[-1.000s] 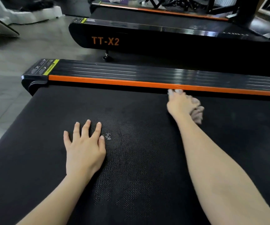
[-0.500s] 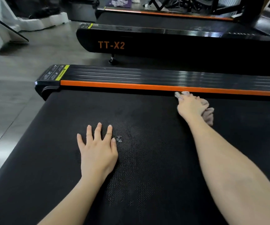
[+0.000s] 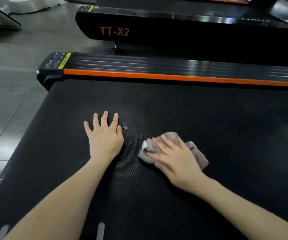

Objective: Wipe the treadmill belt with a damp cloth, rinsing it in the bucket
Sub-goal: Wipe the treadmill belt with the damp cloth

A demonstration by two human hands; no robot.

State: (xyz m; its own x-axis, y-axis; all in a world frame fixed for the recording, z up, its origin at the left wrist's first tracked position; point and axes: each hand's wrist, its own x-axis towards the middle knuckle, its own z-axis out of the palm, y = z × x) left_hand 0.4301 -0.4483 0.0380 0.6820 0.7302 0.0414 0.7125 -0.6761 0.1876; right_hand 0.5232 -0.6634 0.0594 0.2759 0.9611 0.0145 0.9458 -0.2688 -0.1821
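The black textured treadmill belt fills most of the view. My left hand lies flat on it, fingers spread, holding nothing. Just right of it, my right hand presses a crumpled grey-pink cloth onto the belt; the hand is motion-blurred and covers most of the cloth. A small whitish spot sits on the belt beside my left index finger. No bucket is in view.
An orange strip and a ribbed black side rail border the belt's far edge. Beyond stands a second treadmill marked TT-X2. Grey tiled floor lies to the left, with white foam packing at top left.
My right hand has pulled the cloth from the far orange edge back towards me, to the middle of the belt. The left hand stayed flat in place; the view shifted.
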